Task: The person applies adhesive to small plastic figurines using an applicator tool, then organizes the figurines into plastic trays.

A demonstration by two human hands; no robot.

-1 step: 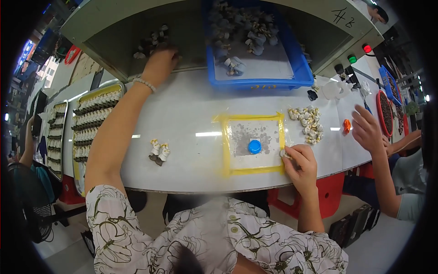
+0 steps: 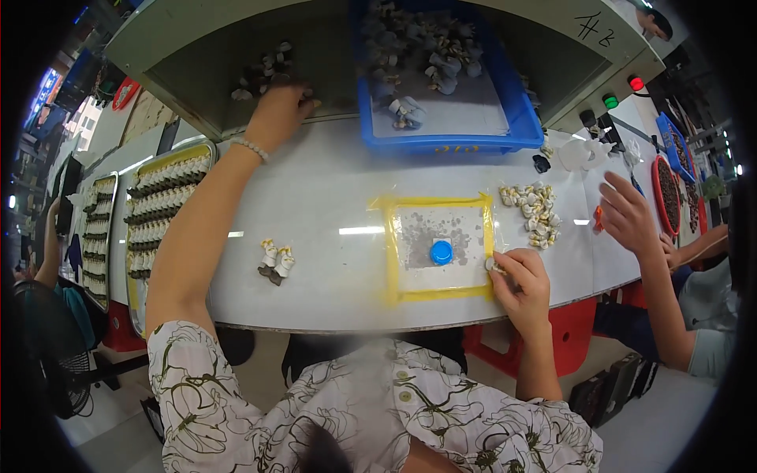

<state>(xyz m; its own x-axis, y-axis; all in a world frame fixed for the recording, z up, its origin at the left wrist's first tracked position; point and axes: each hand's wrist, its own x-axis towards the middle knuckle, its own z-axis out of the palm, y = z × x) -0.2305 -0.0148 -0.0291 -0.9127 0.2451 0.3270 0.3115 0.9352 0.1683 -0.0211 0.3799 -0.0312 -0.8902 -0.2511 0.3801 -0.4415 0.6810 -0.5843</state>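
Off to the right there's a red basket (image 2: 668, 230) with brown bits (image 2: 666, 189) in it, and a blue basket (image 2: 665, 134) just past that. Red light (image 2: 635, 83) and green light (image 2: 610, 102) at the right end of the shelf (image 2: 587, 47). Black fan (image 2: 73, 370) lower left, red stool (image 2: 572, 339) by the tabletop's (image 2: 331, 197) near edge, some dark boxes (image 2: 611, 386) beside it.

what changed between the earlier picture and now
The co-worker's hand moved slightly up and left, now partly covering the orange item. The left hand shifted only a touch inside the cabinet. Nothing was visibly taken or let go. The right hand still pinches a small white piece; the blue cap stayed put.
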